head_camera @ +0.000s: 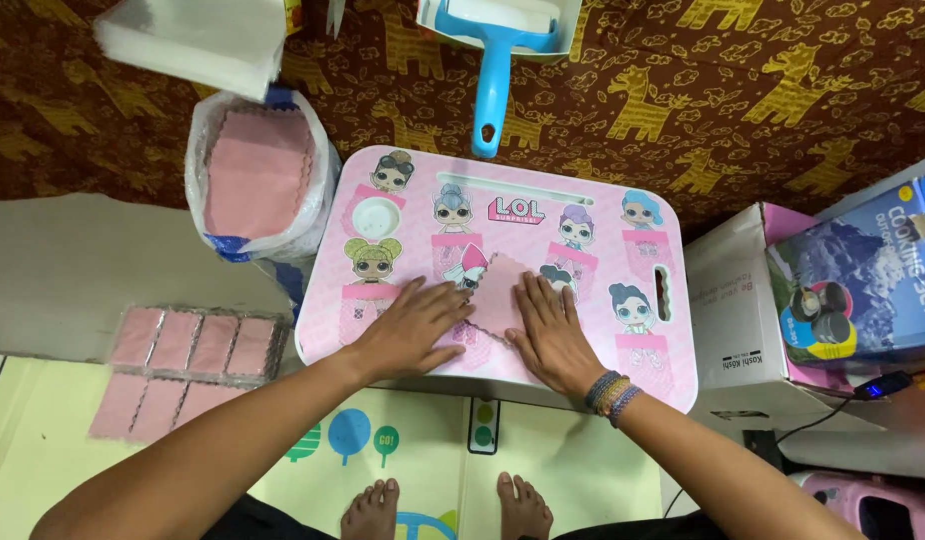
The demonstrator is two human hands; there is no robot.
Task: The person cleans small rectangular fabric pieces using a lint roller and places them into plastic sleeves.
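A small pink cloth (498,295) with zigzag edges lies on a pink lap table (623,190) printed with doll figures. My left hand (413,325) rests flat on the table, fingers spread, with its fingertips at the cloth's left edge. My right hand (548,335) lies flat on the cloth's right side, pressing it down; woven bracelets circle that wrist. Neither hand grips anything.
A plastic bag (258,175) of pink cloths stands left of the table. Packed pink cloths (188,350) lie in rows at the left. A blue-handled roller (493,70) lies behind the table. Cardboard boxes (743,300) stand at the right. My bare feet (443,505) rest on a patterned mat.
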